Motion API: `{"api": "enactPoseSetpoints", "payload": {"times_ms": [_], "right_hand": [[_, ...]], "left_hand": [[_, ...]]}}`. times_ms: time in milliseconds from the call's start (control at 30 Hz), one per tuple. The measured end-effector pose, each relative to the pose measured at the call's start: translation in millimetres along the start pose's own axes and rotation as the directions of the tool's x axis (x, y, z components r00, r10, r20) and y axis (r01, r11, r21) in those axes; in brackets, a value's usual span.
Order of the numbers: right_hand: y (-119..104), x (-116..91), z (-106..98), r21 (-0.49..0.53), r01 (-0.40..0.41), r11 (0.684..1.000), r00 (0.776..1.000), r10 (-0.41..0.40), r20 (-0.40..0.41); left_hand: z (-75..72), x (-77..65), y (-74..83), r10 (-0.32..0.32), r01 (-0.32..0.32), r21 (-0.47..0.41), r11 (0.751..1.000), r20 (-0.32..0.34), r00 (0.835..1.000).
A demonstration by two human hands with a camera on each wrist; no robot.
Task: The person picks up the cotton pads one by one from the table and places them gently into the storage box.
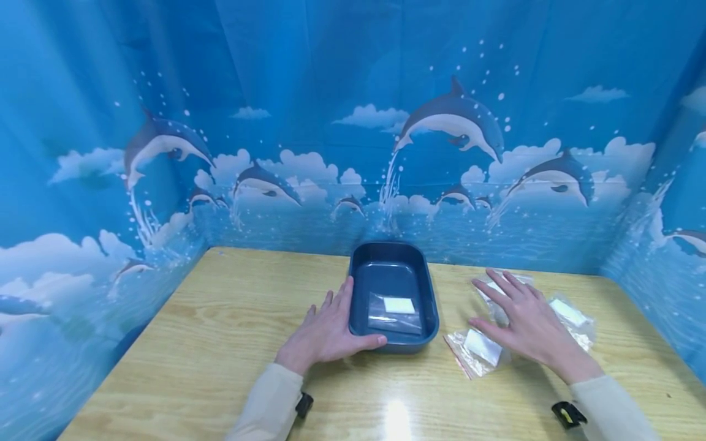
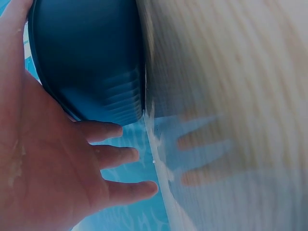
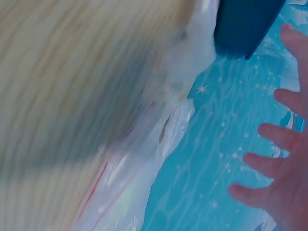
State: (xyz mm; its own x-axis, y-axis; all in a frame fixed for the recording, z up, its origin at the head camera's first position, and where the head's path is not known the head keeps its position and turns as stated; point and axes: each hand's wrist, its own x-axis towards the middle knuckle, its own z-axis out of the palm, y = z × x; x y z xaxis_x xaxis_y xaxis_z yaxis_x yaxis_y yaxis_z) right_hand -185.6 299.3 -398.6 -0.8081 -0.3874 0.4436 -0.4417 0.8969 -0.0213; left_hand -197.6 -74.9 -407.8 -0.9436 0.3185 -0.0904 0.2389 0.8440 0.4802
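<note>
A dark blue rectangular tray (image 1: 429,288) stands on the table, with one clear plastic bag (image 1: 377,318) with a white label lying inside. My left hand (image 1: 325,337) is at the tray's left side, its thumb reaching along the front rim and its fingers extended; the left wrist view shows them beside the tray wall (image 2: 96,57). Spread fingers mark my right hand (image 1: 524,318), which hovers over several zip bags to the tray's right. Among them are a bag with a red seal line (image 1: 481,347) and another bag (image 1: 569,312), partly covered by the hand.
The wooden table (image 1: 231,318) extends on both sides of the tray. Behind it hangs a blue curtain (image 1: 314,122) printed with dolphins, which also runs along the left and right sides. Dark bands (image 1: 568,414) sit at both wrists.
</note>
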Motion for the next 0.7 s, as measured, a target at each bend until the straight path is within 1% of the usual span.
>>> {"api": "enactPoseSetpoints", "payload": {"times_ms": [100, 233, 433, 633, 700], "right_hand": [[4.4, -5.4, -2.7, -0.085, -0.068, 0.994, 0.994, 0.075, 0.082], [8.0, -11.3, -3.4, -0.124, -0.142, 0.982, 0.976, 0.16, 0.148], [14.6, -20.4, -2.2, -0.114, -0.194, 0.974, 0.956, 0.214, 0.203], [28.1, -30.1, -4.9, -0.06, -0.221, 0.974, 0.95, 0.228, 0.212], [33.7, -33.5, -6.5, -0.04, -0.236, 0.971, 0.945, 0.238, 0.222]], "left_hand": [[0.5, 0.2, 0.1, 0.0, 0.0, -0.007, 1.0, -0.002, 1.0], [1.2, 0.4, -0.1, 0.002, -0.002, -0.027, 1.0, -0.008, 1.0], [2.2, 1.0, -0.4, 0.0, 0.0, -0.039, 0.999, -0.009, 1.0], [2.4, 2.1, -0.9, -0.012, 0.012, -0.033, 0.999, 0.007, 1.0], [2.2, 2.1, -1.0, -0.013, 0.013, -0.032, 0.999, 0.007, 1.0]]}}
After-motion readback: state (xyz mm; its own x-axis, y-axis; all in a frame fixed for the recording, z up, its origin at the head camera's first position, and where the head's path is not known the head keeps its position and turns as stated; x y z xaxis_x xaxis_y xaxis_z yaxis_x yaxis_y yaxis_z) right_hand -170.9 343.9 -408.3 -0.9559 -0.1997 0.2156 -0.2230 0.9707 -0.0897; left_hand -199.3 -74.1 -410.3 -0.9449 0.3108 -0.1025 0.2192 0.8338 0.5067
